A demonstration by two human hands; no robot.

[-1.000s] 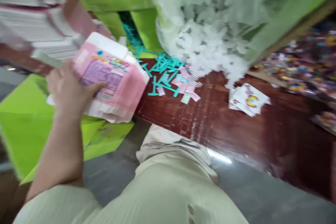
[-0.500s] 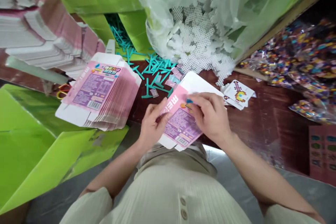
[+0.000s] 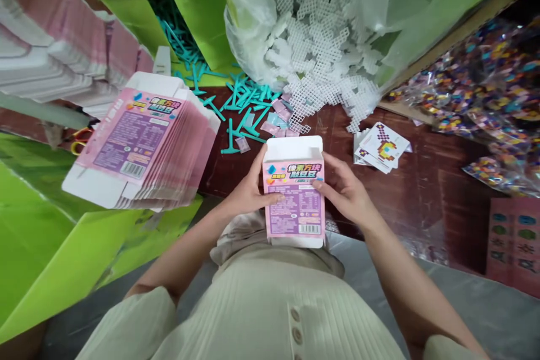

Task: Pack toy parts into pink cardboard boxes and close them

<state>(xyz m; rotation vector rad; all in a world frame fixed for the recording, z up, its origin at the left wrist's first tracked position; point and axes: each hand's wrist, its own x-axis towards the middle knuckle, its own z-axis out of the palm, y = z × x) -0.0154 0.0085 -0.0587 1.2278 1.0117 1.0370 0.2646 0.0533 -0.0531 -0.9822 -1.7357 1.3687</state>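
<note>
The upper garment [image 3: 236, 304] is pale grey-green with fine vertical ribbing and matching short sleeves [image 3: 130, 320]. Round brownish buttons [image 3: 297, 336] line the front placket [image 3: 291, 324].

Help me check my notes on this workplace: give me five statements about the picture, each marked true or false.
1. The left hand and right hand hold the same pink box. True.

2. The T-shaped pieces are red. False: the T-shaped pieces are teal.

3. A stack of cards lies on the table, right of the box. True.

4. The flattened boxes are piled to the right of the held box. False: the flattened boxes are to its left.

5. The barcode is on the box's end farthest from the person. False: the barcode is near the closest end.
</note>
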